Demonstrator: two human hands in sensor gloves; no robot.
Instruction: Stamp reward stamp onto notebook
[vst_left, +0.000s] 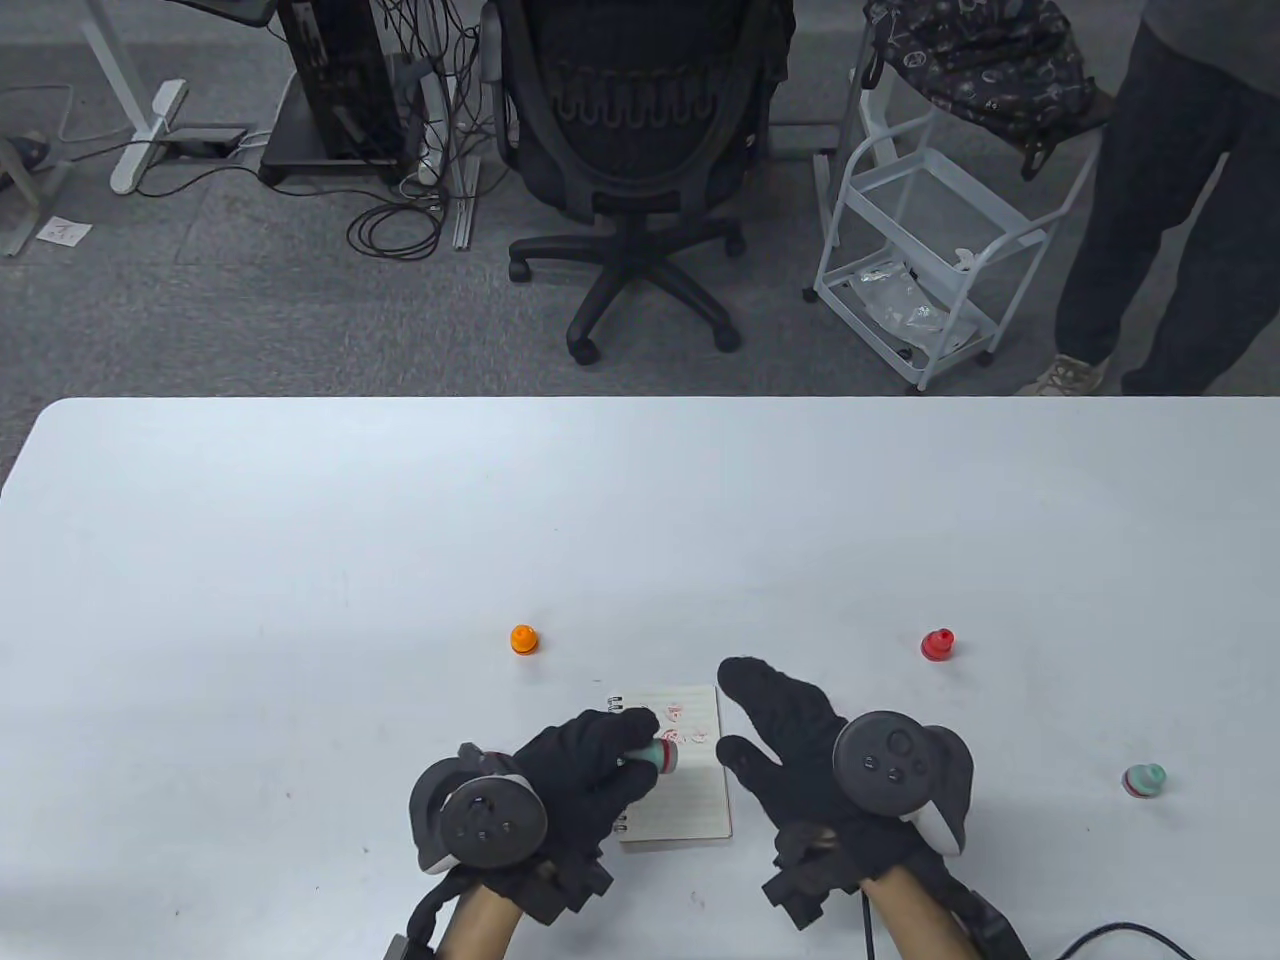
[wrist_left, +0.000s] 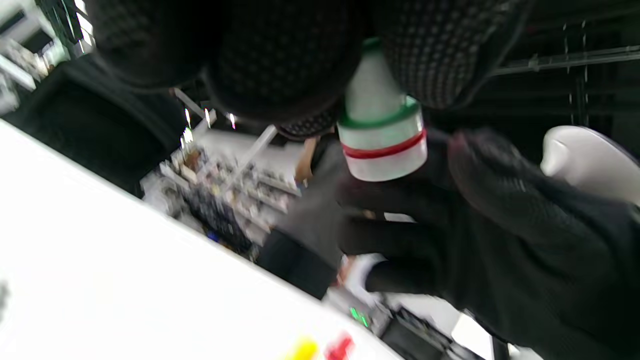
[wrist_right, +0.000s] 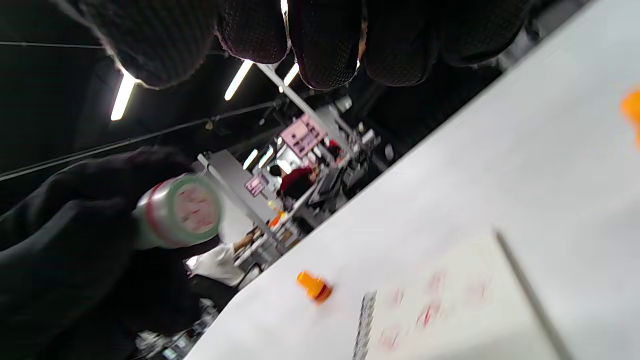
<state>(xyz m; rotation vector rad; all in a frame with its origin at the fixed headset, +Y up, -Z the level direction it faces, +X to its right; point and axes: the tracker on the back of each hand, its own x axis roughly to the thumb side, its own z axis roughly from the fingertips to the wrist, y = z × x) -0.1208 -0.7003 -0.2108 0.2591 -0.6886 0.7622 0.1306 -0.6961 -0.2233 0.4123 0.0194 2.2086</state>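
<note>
A small spiral notebook (vst_left: 680, 800) lies open near the table's front edge, with several red stamp marks on its top part; it also shows in the right wrist view (wrist_right: 450, 305). My left hand (vst_left: 632, 748) grips a white-and-green stamp with a red ring (vst_left: 662, 753) over the notebook's upper left. The stamp is tilted on its side, its face turned toward my right hand. It also shows in the left wrist view (wrist_left: 382, 135) and the right wrist view (wrist_right: 180, 212). My right hand (vst_left: 770, 720) is open and empty, fingers spread, beside the notebook's right edge.
An orange stamp (vst_left: 524, 638) stands behind the notebook to the left, a red stamp (vst_left: 937, 644) to the back right, and a teal piece with a red ring (vst_left: 1143, 779) far right. A chair, a cart and a standing person are beyond the table's far edge.
</note>
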